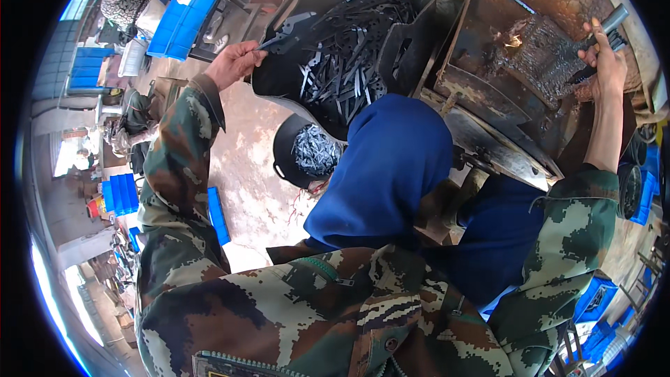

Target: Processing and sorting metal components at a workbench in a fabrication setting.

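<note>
My left hand (236,64) pinches the end of a flat dark metal strip (286,38) over the near-left rim of a large black tub (269,84). Inside the tub lies a heap of loose dark metal strips (356,56), some with a bright shine. On the right, the fingers of my right hand (604,63) are wrapped round a dark bar with a grey round end (615,19), at the edge of an oily brown machine bed (537,56). Whether that bar is loose or part of the machine, I cannot tell.
A small black bucket (285,143) of shiny metal pieces stands on the floor beside the tub. My knees in blue cloth (398,160) lie between tub and machine. A blue crate (188,10) is at the upper left; another person (129,0) sits beyond it.
</note>
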A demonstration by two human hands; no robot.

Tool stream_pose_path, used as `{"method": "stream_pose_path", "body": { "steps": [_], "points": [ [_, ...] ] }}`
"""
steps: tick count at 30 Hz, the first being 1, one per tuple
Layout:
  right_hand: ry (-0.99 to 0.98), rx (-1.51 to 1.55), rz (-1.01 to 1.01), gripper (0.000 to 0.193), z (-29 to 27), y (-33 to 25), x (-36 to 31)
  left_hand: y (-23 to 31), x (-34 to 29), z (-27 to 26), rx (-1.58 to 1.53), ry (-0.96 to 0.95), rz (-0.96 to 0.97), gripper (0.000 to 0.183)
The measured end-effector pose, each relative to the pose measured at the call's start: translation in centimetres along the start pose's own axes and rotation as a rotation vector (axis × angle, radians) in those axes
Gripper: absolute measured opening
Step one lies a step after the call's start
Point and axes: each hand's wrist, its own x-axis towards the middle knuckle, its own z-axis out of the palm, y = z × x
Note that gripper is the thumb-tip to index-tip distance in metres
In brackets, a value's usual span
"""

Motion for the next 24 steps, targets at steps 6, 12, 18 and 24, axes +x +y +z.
{"method": "stream_pose_path", "body": {
  "steps": [6, 12, 18, 24],
  "points": [
    [0.035, 0.02, 0.017, 0.029, 0.5, 0.0, -0.4, 3.3, -1.5, 4.7, -0.284, 0.063, 0.015, 0.033],
    [-0.005, 0.04, -0.043, 0.032, 0.3, 0.1, -0.2, 5.9, -1.0, 7.7, -0.415, 0.057, 0.066, 0.032],
    [-0.018, 0.042, -0.037, 0.031, 0.4, -0.1, -0.3, 5.6, -0.2, 8.6, -0.428, 0.075, 0.071, 0.025],
    [-0.006, 0.029, -0.03, 0.031, 0.5, -0.1, -0.2, 5.1, 0.5, 8.9, -0.422, 0.062, 0.098, 0.025]
  ]
}}
